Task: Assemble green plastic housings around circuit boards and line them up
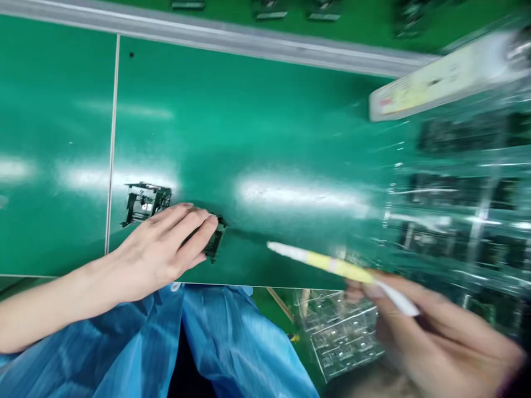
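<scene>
My left hand (170, 246) is closed over a small dark frame-like part (214, 243) near the front edge of the green table; its fingers cover much of the part. Just left of it, another dark open-framed part (146, 203) rests on the table, touching or very close to the back of my hand. My right hand (431, 326), blurred, grips a yellow and white pen-like tool (332, 265) at the lower right. The tool's white tip points left, toward the part under my left hand, and is apart from it.
Clear plastic trays (450, 215) with dark parts stand at the right. A long white box-like object (435, 80) lies above them. Another clear tray (344, 331) sits below the table edge. A grey rail (249, 47) runs along the back, with several parts beyond.
</scene>
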Available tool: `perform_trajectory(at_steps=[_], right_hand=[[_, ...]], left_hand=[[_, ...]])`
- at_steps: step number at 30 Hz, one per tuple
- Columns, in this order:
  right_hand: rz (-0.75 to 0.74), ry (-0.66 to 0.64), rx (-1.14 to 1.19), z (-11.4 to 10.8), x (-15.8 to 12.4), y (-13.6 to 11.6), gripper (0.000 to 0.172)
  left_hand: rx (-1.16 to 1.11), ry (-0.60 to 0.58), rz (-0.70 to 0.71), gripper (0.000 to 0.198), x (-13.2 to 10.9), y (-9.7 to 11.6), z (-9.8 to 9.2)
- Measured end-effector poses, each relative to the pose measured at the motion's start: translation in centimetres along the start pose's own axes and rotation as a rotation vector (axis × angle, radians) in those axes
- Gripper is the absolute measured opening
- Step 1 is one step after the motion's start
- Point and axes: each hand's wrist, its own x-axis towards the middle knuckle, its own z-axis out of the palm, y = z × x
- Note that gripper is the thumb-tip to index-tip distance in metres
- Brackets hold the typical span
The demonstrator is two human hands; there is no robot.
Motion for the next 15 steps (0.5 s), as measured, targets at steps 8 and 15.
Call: perform_trajectory(at_steps=[8, 15], right_hand=[[-0.075, -0.111, 0.324, 6.9, -4.1, 0.1, 0.055], [-0.354, -0.189, 0.233, 8.4, -3.7, 0.3, 0.065]], left_hand=[[0.018, -0.058, 0.037, 0.036, 0.2, -0.4, -0.5], [0.012, -0.062, 0.041, 0.038, 0.3, -0.5, -0.6]])
